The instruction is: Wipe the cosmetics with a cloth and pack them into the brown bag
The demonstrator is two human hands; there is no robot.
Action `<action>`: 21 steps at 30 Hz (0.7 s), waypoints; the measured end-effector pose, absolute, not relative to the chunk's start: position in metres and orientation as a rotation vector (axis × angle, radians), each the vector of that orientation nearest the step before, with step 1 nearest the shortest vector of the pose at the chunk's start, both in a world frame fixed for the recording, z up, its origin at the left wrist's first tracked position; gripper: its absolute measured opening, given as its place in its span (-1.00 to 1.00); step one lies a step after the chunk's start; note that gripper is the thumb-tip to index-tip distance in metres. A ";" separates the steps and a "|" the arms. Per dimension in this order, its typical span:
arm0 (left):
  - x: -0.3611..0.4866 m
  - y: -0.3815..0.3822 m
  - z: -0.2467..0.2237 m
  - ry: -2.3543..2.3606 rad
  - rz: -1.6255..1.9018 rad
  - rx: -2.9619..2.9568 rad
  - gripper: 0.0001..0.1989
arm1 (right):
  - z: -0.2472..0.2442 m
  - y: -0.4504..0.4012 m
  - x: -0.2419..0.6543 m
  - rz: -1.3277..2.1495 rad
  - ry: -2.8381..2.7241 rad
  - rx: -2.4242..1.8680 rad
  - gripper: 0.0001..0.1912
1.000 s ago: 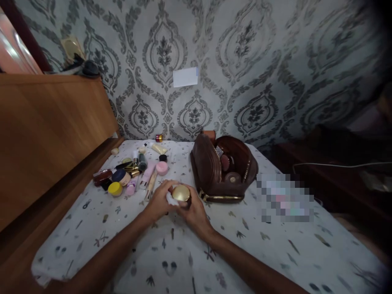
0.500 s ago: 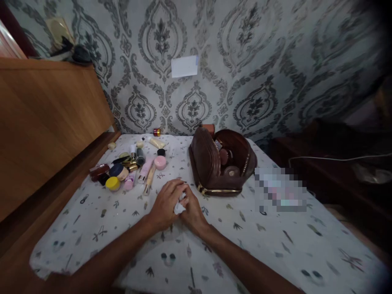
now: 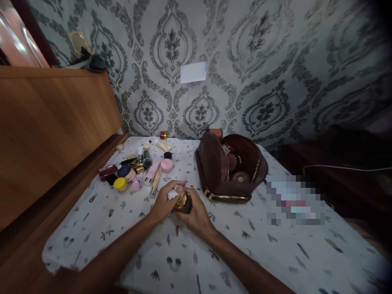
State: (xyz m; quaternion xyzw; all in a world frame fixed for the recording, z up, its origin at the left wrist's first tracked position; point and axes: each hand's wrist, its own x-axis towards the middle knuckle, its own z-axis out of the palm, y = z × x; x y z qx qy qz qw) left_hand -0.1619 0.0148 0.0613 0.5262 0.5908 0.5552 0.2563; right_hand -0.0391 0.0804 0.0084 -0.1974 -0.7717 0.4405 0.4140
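My left hand (image 3: pixel 164 201) is closed on a crumpled white tissue (image 3: pixel 173 192), which it presses near the top of a small dark jar with a gold top (image 3: pixel 184 205). My right hand (image 3: pixel 198 213) wraps round that jar from the right. Fingers of both hands meet over it and cover part of it. To the right and behind stands a brown cosmetic bag (image 3: pixel 214 167), unzipped, with a few items inside. Left of my hands lie a foundation tube (image 3: pixel 155 183), a pink round jar (image 3: pixel 167 165) and a yellow-lidded jar (image 3: pixel 120 184).
More cosmetics crowd the left, among them a navy-lidded jar (image 3: pixel 125 173) and a cream tube (image 3: pixel 163 145). A red and gold jar (image 3: pixel 163 135) sits by the wall. On the right lies a blurred-out item (image 3: pixel 295 202). A wooden cabinet (image 3: pixel 58 134) borders the patterned tablecloth (image 3: pixel 251 249).
The dark and gold jar, hidden between my hands before, now shows as they have turned and parted slightly. The whole view has shifted a little.
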 end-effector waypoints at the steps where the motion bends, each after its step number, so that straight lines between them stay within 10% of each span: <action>1: -0.162 0.015 0.062 1.574 1.519 1.348 -0.61 | 0.007 0.081 -0.040 1.098 -1.924 -0.504 -0.51; 10: -0.162 0.025 0.043 1.216 1.653 0.773 -0.45 | 0.010 0.086 -0.039 1.615 -1.545 -0.570 -0.34; 21: -0.165 0.010 0.045 1.509 1.517 1.588 -0.51 | 0.006 0.089 -0.041 1.597 -1.502 -0.610 -0.40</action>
